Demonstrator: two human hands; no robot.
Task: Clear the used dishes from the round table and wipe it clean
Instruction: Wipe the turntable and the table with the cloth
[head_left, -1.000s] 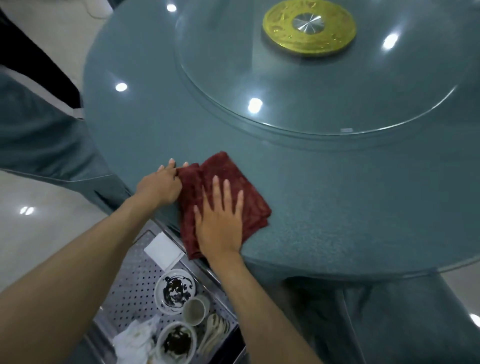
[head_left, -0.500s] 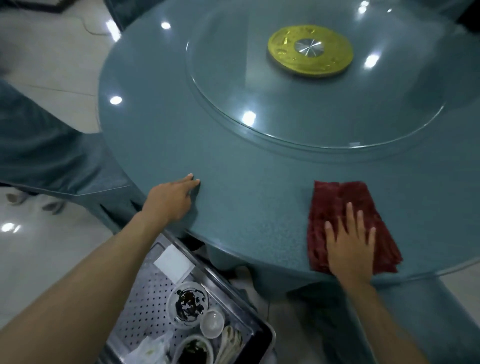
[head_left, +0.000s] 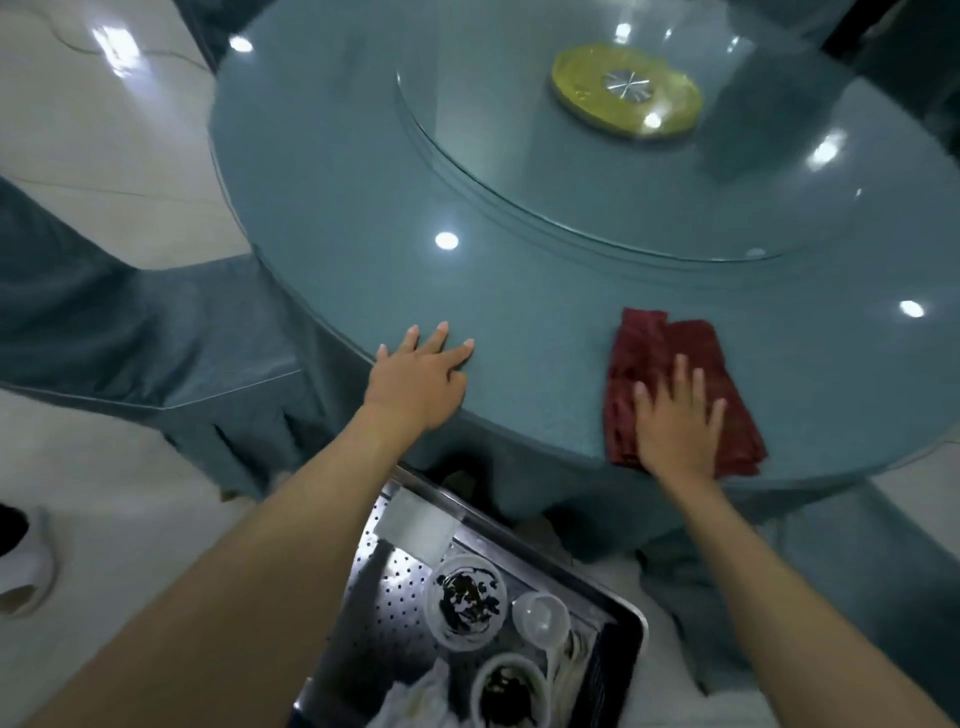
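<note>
Dishes (head_left: 465, 597) seemingly cleared to tray (head_left: 384, 613) below tabletop (head_left: 337, 208); mid-wipe, right hand (head_left: 675, 436) flat-fingered on cloth (head_left: 660, 343), left hand (head_left: 415, 379) spread, empty.

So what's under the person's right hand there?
The right hand lies flat on a folded dark red cloth, which rests on the round table near its edge. The tabletop beneath the cloth is covered.

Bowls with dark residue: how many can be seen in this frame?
2, both in the metal tray: the farther bowl beside a small cup, the nearer bowl at the frame's bottom. More may lie out of frame.
</note>
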